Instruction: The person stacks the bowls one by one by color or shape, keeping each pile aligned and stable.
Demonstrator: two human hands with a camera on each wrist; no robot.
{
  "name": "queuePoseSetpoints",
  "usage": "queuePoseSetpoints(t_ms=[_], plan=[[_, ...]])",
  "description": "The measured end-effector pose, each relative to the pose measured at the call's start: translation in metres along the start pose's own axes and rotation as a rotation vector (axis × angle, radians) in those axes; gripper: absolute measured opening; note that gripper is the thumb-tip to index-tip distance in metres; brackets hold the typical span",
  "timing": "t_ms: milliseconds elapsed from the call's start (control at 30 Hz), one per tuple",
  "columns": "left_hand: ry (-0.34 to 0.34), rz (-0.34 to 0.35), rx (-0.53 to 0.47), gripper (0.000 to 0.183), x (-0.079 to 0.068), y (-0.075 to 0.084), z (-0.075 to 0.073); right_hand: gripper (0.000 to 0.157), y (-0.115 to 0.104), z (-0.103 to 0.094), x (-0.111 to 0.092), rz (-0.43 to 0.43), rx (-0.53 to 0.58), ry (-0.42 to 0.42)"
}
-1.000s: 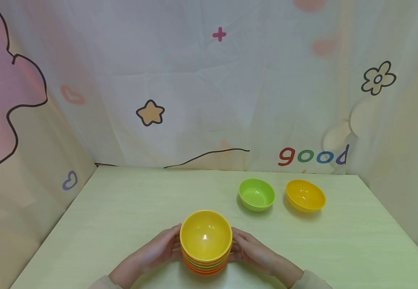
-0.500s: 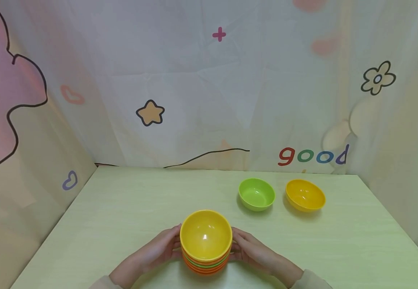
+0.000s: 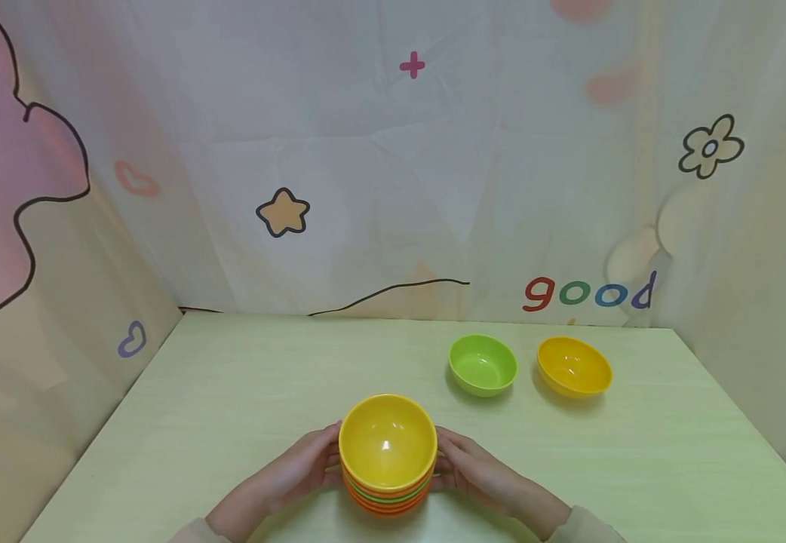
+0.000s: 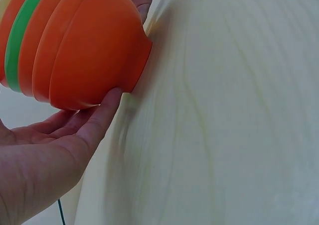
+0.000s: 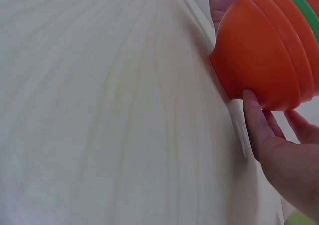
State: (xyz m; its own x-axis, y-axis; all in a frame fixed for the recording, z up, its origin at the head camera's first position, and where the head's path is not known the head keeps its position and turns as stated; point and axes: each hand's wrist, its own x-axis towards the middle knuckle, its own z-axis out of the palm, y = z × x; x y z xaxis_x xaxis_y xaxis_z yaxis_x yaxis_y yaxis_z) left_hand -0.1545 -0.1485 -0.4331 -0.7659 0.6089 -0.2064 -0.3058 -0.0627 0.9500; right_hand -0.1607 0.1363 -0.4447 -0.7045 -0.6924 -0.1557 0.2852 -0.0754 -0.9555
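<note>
A stack of nested bowls (image 3: 388, 445) stands at the front middle of the table, a yellow bowl on top and orange and green rims beneath. My left hand (image 3: 298, 466) cups its left side, my right hand (image 3: 477, 469) its right, so the stack is held between them. Seen from the left wrist, the lowest orange bowl (image 4: 99, 48) has fingertips against its lower wall near the foot. The right wrist view shows the same orange bowl (image 5: 259, 51) with the right fingers touching it low down. Whether its foot rests fully on the table I cannot tell.
Farther back on the right, a light green bowl (image 3: 483, 366) sits on the pale table (image 3: 264, 362). Beside it is a yellow-orange bowl (image 3: 573, 368), slightly tilted in appearance. A printed curtain (image 3: 339, 166) closes off the table's back and sides.
</note>
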Motion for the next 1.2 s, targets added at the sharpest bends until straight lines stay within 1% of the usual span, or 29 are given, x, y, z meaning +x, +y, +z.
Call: queuePoseSetpoints(t_ms=[200,367,533,867,1033,1200], plan=[[0.0,-0.006,-0.002,0.063,0.0,0.0,0.0,0.066,0.0,-0.002,0.001,-0.009,-0.016,-0.003],[-0.003,-0.005,0.001,0.062,0.0,0.0,0.0,0.064,-0.001,-0.002,0.001,-0.024,-0.04,0.018],[0.002,-0.008,-0.006,0.062,0.0,0.0,0.0,0.056,-0.002,-0.005,0.001,-0.05,-0.099,0.082],[0.006,-0.005,-0.004,0.069,0.0,-0.001,0.0,0.047,-0.008,-0.013,0.0,-0.082,-0.286,0.213],[0.01,-0.007,-0.004,0.066,0.0,0.0,0.0,0.047,-0.015,-0.02,-0.003,-0.09,-0.35,0.285],[0.011,-0.006,-0.002,0.063,0.0,0.0,0.0,0.048,-0.02,-0.033,-0.006,-0.104,-0.381,0.325]])
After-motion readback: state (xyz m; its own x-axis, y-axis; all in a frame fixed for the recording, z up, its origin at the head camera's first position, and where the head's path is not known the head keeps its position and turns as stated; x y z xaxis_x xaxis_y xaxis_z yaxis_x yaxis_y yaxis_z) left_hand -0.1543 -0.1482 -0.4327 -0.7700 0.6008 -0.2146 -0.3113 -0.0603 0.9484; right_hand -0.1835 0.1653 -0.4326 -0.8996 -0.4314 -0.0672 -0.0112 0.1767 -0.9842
